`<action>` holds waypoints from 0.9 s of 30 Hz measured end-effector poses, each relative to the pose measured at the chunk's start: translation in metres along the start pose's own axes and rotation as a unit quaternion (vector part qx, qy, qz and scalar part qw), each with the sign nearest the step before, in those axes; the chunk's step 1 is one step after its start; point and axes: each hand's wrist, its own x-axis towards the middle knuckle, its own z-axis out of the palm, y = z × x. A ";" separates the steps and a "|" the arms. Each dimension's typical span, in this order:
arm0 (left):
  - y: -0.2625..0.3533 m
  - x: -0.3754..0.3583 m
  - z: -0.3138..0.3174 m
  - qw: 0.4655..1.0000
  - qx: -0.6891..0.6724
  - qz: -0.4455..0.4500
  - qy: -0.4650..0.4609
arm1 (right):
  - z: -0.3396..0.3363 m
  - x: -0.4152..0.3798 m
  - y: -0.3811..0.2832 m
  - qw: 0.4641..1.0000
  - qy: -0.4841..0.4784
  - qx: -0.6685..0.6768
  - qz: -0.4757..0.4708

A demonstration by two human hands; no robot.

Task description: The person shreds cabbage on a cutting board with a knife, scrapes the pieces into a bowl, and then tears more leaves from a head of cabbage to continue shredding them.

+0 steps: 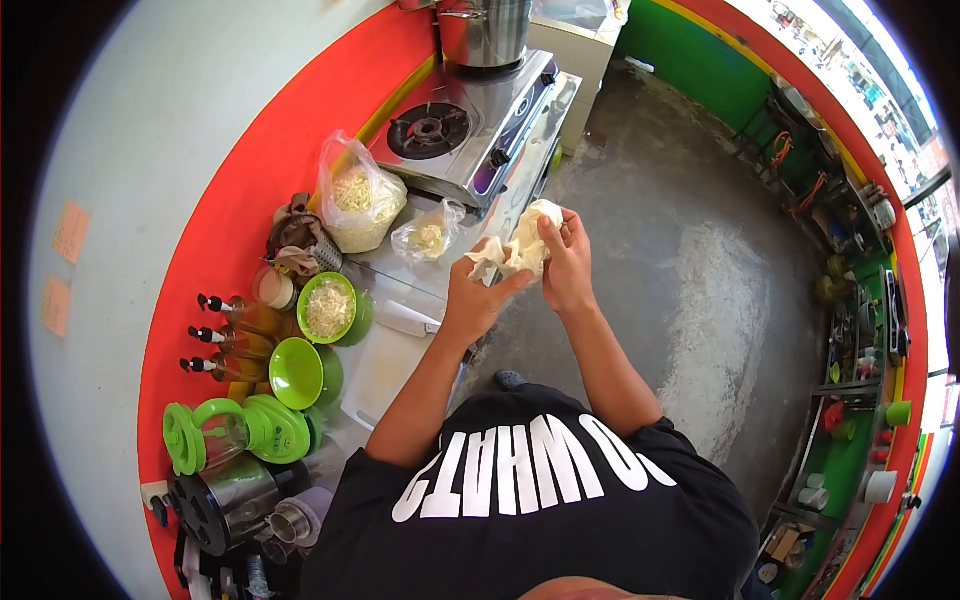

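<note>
In front of my body, past the counter's edge, both hands are closed on a soft, crumpled cream-coloured piece (pixel 527 240); whether it is cloth or food I cannot make out. My left hand (pixel 482 297) grips its lower left part, the thumb pressed along it. Higher up on the right side, my right hand (pixel 567 262) has its fingers curled round the same piece. Close to the left of my hands, a small plastic bag (pixel 425 232) with pale contents lies on the counter. A white-bladed knife (pixel 402 318) rests beside a cutting board (pixel 385 372) near my left forearm.
A gas stove (pixel 480 130) with a large pot (pixel 484 35) stands at the back. Along the red wall are a bag of pale shreds (pixel 358 215), a green bowl of shreds (pixel 328 308), another green bowl (pixel 297 373), pump bottles (pixel 245 343) and a blender (pixel 228 432). Shelves (pixel 860 385) line the right.
</note>
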 end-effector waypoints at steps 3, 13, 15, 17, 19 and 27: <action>0.005 -0.004 -0.002 0.999 0.038 -0.002 -0.025 | 0.002 -0.007 0.000 0.999 0.031 0.007 0.009; 0.001 -0.016 -0.012 0.981 0.185 0.034 -0.052 | 0.008 -0.019 0.015 0.991 0.113 -0.066 -0.034; 0.002 -0.018 -0.014 0.976 0.209 0.049 -0.035 | 0.010 -0.020 0.016 0.990 0.125 -0.061 -0.030; 0.007 -0.020 -0.016 0.971 0.225 0.067 -0.046 | 0.011 -0.022 0.017 0.988 0.139 -0.056 -0.025; 0.009 -0.021 -0.019 0.965 0.241 0.085 -0.057 | 0.011 -0.022 0.021 0.987 0.149 -0.045 -0.033; 0.014 -0.017 -0.037 0.974 0.221 -0.004 -0.039 | 0.016 -0.022 0.007 0.991 0.095 -0.041 0.082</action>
